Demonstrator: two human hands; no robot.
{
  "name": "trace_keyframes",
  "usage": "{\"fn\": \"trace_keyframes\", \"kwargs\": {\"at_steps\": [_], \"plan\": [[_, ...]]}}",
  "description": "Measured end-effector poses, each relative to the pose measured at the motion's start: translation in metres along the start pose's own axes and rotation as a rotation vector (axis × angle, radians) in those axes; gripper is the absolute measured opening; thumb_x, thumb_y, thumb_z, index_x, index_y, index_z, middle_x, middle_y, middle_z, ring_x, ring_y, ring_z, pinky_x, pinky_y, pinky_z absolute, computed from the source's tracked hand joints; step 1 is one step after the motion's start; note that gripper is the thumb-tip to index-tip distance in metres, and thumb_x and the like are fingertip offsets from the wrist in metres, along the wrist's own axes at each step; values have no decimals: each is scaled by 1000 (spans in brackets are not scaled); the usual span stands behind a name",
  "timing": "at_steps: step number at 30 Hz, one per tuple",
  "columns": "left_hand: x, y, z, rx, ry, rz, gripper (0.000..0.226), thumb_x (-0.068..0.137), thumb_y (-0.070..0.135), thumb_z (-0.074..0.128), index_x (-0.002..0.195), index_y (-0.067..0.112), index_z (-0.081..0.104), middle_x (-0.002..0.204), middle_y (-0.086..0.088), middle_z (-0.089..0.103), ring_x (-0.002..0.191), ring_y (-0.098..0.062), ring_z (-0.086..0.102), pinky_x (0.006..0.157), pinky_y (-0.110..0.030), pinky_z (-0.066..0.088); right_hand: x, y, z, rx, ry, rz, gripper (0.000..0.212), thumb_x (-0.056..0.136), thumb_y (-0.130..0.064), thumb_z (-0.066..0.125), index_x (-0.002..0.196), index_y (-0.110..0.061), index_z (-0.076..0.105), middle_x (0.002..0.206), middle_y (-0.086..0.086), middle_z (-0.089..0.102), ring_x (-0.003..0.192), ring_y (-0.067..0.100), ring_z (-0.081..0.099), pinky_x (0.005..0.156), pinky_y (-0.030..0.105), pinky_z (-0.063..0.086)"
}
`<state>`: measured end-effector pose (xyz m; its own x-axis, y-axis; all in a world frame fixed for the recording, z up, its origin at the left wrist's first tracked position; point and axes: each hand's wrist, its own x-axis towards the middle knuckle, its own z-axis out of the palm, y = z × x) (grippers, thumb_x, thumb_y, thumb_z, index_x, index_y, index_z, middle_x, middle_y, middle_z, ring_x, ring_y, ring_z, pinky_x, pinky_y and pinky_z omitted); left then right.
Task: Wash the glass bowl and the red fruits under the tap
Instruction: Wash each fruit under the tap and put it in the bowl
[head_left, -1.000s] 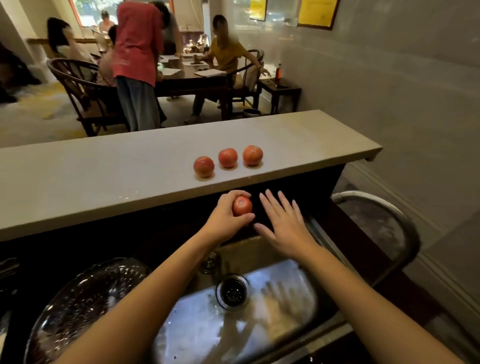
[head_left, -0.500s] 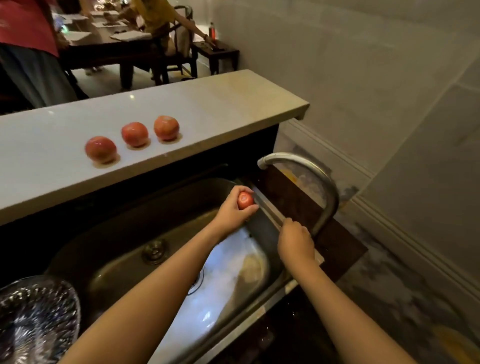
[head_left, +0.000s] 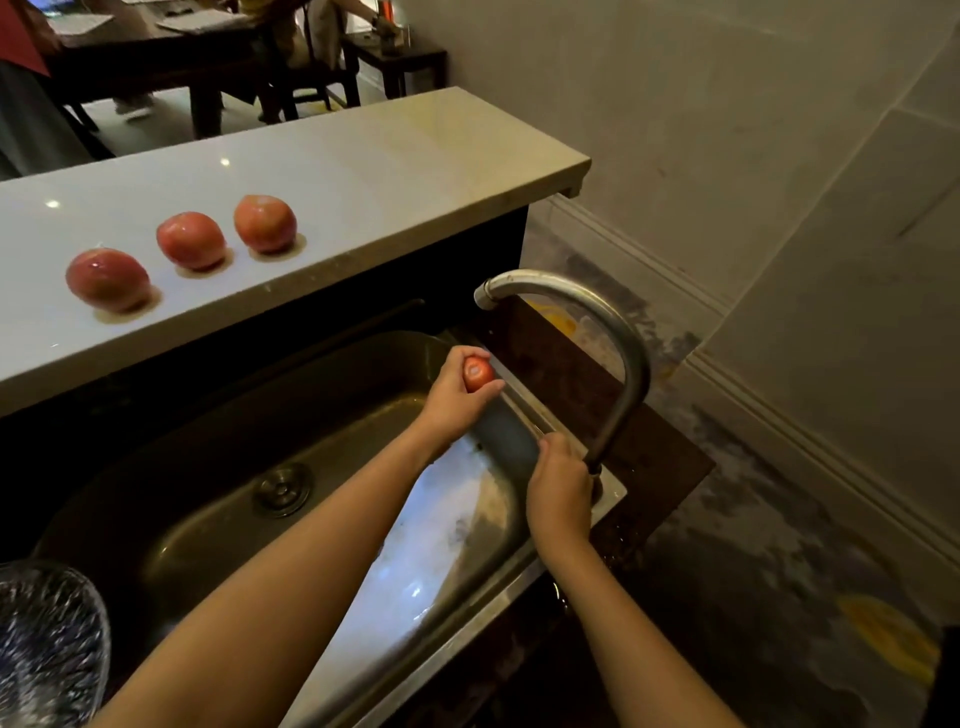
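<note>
Left of the sink (head_left: 322, 400) sits the glass bowl (head_left: 49, 644). At the sink's right rim the right grip (head_left: 558, 491) curls round the base of the tap (head_left: 626, 358). Over the sink's far corner the left grip (head_left: 451, 402) holds a red fruit (head_left: 478, 373). Behind the sink, three red fruits (head_left: 191, 240) line the bench (head_left: 374, 166).

Both forearms (head_left: 291, 561) are bare down to left hand (head_left: 451, 402) and right hand (head_left: 558, 491)

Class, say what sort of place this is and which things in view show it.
Likely a kitchen counter beside a dining room: a steel sink with a curved tap, a pale counter, and a dining table with chairs beyond.
</note>
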<state>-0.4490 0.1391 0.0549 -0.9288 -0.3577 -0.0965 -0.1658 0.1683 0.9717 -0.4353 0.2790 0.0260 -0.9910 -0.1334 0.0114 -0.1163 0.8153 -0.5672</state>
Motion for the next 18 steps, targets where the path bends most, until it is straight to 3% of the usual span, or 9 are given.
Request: {"fn": "trace_keyframes", "kwargs": {"at_steps": [3, 12, 15, 18], "plan": [[1, 2, 2, 3, -4, -5, 40, 87, 13, 59, 123, 16, 42, 126, -8, 42, 111, -23, 50, 85, -29, 50, 5, -2, 0, 11, -8, 11, 26, 100, -17, 33, 110, -6, 54, 105, 14, 66, 97, 28, 64, 80, 35, 51], [1, 2, 6, -17, -49, -15, 40, 87, 15, 59, 123, 19, 40, 121, -4, 42, 108, -22, 51, 87, -33, 52, 11, -4, -1, -21, -21, 40, 25, 99, -12, 35, 110, -5, 56, 108, 15, 66, 100, 31, 62, 76, 34, 46], [1, -1, 7, -33, -64, 1, 39, 88, 20, 59, 123, 20, 41, 114, 2, 42, 101, -17, 51, 79, -25, 51, 11, -5, -6, -5, -48, 46, 26, 100, -18, 35, 107, -4, 56, 102, 15, 66, 96, 30, 63, 74, 34, 45], [4, -1, 5, -188, -96, -24, 27, 94, 28, 46, 120, 19, 46, 111, -7, 48, 92, -19, 54, 68, -21, 46, 12, -11, -17, -48, 14, -47, 31, 99, -27, 38, 118, -7, 51, 106, 10, 64, 96, 26, 62, 71, 34, 46]]}}
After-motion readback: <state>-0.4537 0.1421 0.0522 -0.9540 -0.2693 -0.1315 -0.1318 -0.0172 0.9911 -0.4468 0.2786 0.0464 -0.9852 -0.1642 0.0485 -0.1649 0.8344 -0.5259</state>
